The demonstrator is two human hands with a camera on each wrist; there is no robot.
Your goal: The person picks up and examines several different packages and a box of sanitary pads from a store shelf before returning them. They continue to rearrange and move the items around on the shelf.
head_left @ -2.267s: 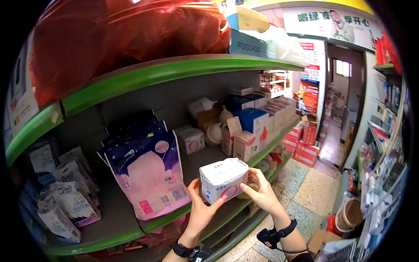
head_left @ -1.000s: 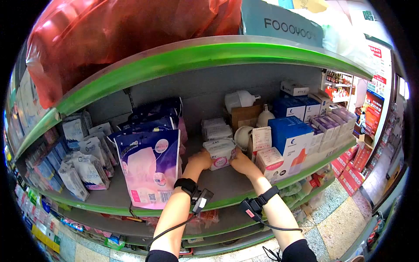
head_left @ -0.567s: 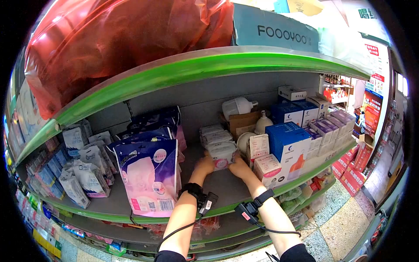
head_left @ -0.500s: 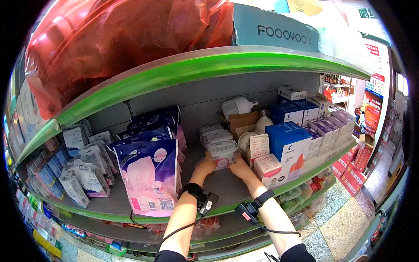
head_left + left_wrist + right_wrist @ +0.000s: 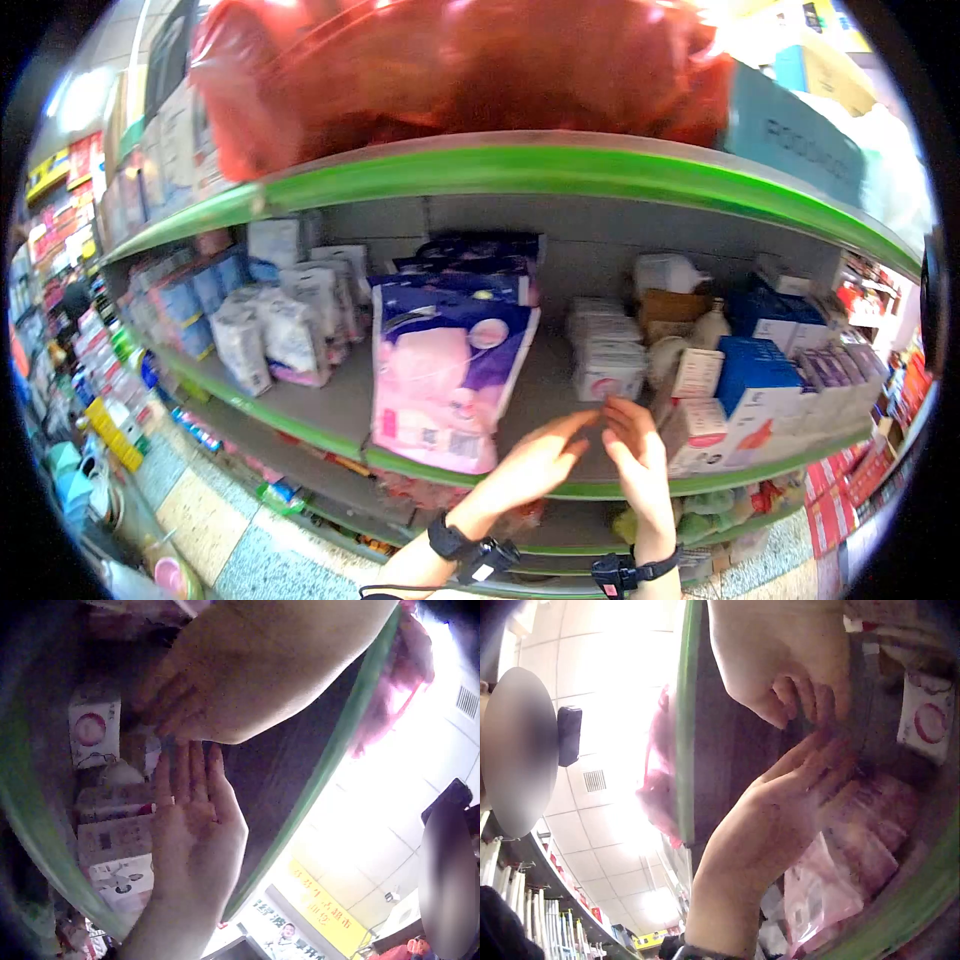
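Observation:
Both hands are off the white sanitary pad pack (image 5: pixel 608 382), which stands at the front of a short row of like packs on the shelf. My left hand (image 5: pixel 545 455) is just in front of the row, fingers extended and holding nothing. Close beside it, my right hand (image 5: pixel 636 450) has loosely bent fingers with nothing in them. The fingertips of the two hands come near each other in the head view. In the left wrist view the pack's (image 5: pixel 93 729) round pink mark shows beyond the hands; the right wrist view also shows the pack (image 5: pixel 928 720).
Left of the hands stands a large purple and pink bag (image 5: pixel 450 375), with small white cotton packs (image 5: pixel 295 330) farther left. On the right are a blue and white box (image 5: pixel 757 395) and a small pale box (image 5: pixel 697 428). The green shelf edge (image 5: pixel 570 490) runs below the hands.
Both hands have let go of the sanitary pad pack, set into the row on the shelf, and drawn back toward me. The head view has turned left.

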